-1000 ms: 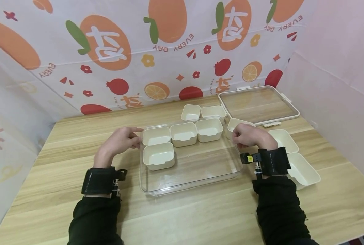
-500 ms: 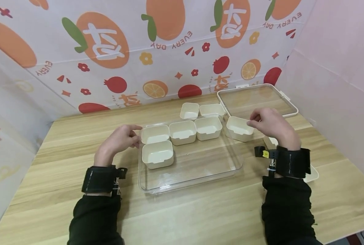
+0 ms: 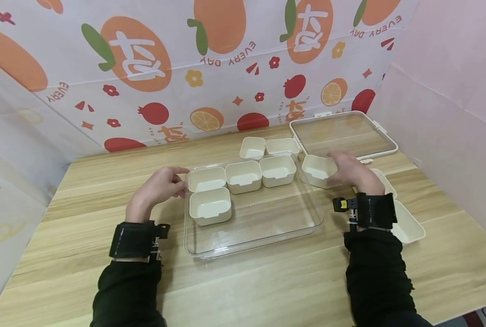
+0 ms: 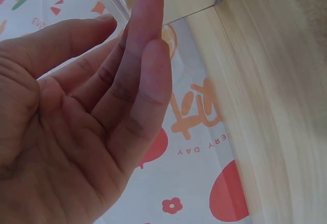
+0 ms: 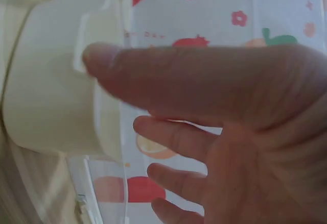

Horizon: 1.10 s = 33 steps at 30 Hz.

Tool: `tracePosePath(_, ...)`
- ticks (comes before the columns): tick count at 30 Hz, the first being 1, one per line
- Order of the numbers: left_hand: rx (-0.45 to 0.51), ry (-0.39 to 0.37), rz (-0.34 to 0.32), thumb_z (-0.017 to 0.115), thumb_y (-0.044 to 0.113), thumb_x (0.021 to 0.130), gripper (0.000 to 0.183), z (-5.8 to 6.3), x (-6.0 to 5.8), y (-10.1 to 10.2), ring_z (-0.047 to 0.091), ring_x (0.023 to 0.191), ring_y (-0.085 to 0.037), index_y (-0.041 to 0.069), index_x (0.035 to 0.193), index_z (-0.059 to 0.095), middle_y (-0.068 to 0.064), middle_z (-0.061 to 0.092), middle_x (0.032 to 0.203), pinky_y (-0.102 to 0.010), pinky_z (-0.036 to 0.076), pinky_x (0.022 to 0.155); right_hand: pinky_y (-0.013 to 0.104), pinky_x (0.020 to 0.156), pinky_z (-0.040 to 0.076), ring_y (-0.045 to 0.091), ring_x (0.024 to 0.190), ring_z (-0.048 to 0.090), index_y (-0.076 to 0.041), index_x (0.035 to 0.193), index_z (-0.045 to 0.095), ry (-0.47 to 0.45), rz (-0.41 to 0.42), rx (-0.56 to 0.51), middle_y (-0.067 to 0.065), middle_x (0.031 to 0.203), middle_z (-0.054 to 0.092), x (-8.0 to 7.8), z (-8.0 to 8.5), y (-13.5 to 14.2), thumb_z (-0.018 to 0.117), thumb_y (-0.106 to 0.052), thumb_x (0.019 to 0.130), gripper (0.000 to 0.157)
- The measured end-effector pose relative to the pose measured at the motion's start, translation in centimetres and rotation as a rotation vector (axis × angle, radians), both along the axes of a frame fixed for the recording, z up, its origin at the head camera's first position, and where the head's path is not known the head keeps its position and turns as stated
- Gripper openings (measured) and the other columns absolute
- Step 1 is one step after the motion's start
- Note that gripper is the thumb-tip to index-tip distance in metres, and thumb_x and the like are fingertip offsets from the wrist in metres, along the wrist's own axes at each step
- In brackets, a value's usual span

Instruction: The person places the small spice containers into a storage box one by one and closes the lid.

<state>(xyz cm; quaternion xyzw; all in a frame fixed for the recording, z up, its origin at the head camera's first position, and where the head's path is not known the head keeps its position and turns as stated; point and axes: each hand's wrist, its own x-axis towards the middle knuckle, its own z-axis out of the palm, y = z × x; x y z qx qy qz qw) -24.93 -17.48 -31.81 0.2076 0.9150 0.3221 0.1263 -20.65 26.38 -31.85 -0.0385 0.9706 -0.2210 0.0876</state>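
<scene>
A clear plastic tray (image 3: 267, 238) lies on the table with several cream bins inside, one of them a front-left bin (image 3: 210, 210). My left hand (image 3: 157, 188) rests its fingertips against the tray's left edge; in the left wrist view, the hand (image 4: 102, 101) has loosely extended fingers beside the tray's corner. Just outside the tray's right side stands another cream bin (image 3: 317, 170). My right hand (image 3: 351, 172) spans its right end, thumb at the front and fingers behind. In the right wrist view, the thumb (image 5: 153, 76) lies at the bin's (image 5: 56, 81) notched rim; the index finger is mostly hidden.
Two cream bins stand behind the tray, a small one (image 3: 253, 147) and a wider one (image 3: 283, 146). A clear lid with a white frame (image 3: 344, 136) lies at the back right. Further bins, including a long one (image 3: 408, 225), sit beside my right wrist. A printed cloth hangs behind.
My right hand moved off the bin to its right rim, then came back left to span its right end. The bin stays about in place. My left hand keeps its place at the tray.
</scene>
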Motion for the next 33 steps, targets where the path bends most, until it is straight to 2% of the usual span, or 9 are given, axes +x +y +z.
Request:
tracePosePath(4, -0.009, 0.021, -0.003, 0.049, -0.002, 0.085, 0.04, 0.0, -0.1, 0.1, 0.06, 0.066, -0.027, -0.012, 0.122, 0.043, -0.013, 0.063, 0.071, -0.04, 0.048, 0.06, 0.056, 0.097, 0.026, 0.039, 0.116, 0.03, 0.009, 0.134, 0.026, -0.024, -0.003, 0.014, 0.031, 0.131, 0.033, -0.2, -0.4, -0.2, 0.069, -0.01, 0.07, 0.079)
tracePosePath(13, -0.031, 0.015, -0.009, 0.049, 0.0, 0.086, 0.04, 0.2, 0.0, 0.0, 0.06, 0.067, -0.025, -0.012, 0.123, 0.042, -0.012, 0.063, 0.071, -0.032, 0.044, 0.056, 0.054, 0.089, 0.035, 0.036, 0.102, 0.039, 0.009, 0.133, 0.027, -0.011, 0.012, -0.024, 0.028, 0.122, 0.04, -0.8, -1.5, -0.3, 0.069, -0.004, 0.066, 0.08)
tracePosePath(20, -0.034, 0.01, -0.004, 0.049, 0.0, 0.086, 0.04, 0.1, 0.2, -0.1, 0.06, 0.067, -0.024, -0.012, 0.124, 0.042, -0.012, 0.064, 0.072, -0.033, 0.046, 0.058, 0.054, 0.09, 0.034, 0.036, 0.104, 0.038, 0.009, 0.132, 0.03, 0.005, 0.003, -0.024, 0.028, 0.124, 0.04, -1.0, -2.1, -0.2, 0.067, -0.003, 0.068, 0.075)
tracePosePath(33, -0.026, 0.02, -0.01, 0.049, -0.001, 0.086, 0.041, -0.1, 0.0, 0.0, 0.06, 0.067, -0.024, -0.012, 0.124, 0.042, -0.011, 0.064, 0.072, -0.032, 0.044, 0.056, 0.054, 0.088, 0.036, 0.035, 0.102, 0.04, 0.009, 0.13, 0.033, 0.022, 0.005, -0.006, 0.027, 0.121, 0.043, -0.9, -2.2, -0.1, 0.068, -0.004, 0.067, 0.073)
